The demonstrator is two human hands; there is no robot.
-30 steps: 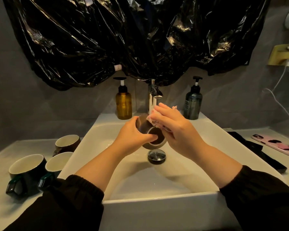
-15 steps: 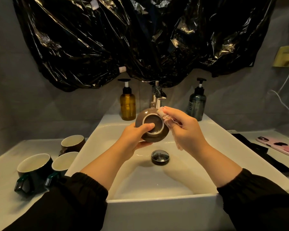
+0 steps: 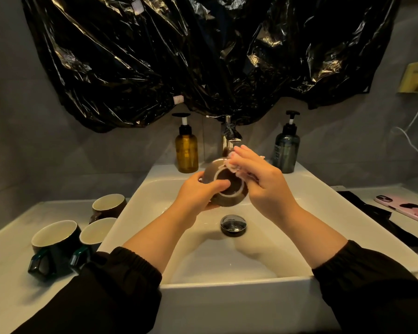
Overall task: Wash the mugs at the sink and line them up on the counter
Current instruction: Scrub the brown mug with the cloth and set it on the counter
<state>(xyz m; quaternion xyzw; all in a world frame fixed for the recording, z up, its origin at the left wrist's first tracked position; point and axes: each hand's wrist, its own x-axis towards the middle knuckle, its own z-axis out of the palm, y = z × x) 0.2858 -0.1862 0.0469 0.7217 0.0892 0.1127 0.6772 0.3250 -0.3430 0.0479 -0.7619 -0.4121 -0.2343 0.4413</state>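
Over the white sink (image 3: 155, 186) my left hand (image 3: 198, 194) grips a brown mug (image 3: 227, 201), its base turned toward me and my thumb lying across the base ring. My right hand (image 3: 263, 182) holds a pale pink cloth (image 3: 232, 165) against the mug's upper right rim. Both sit just below the tap (image 3: 229, 136). On the counter to the left stand three mugs: a brown one (image 3: 108, 206) at the back, a dark green one (image 3: 54, 244) in front, and another dark green one (image 3: 94, 235) against the sink's edge.
An amber pump bottle (image 3: 186, 150) and a dark pump bottle (image 3: 286, 150) flank the tap. The drain plug (image 3: 233, 224) sits mid-basin. Right of the sink lie a black object (image 3: 377, 218) and a pink phone (image 3: 408, 208). Black plastic sheeting (image 3: 203, 56) hangs overhead.
The mug rose from low over the drain and its base turned toward me. My right hand with the cloth shifted along the mug's upper right side.
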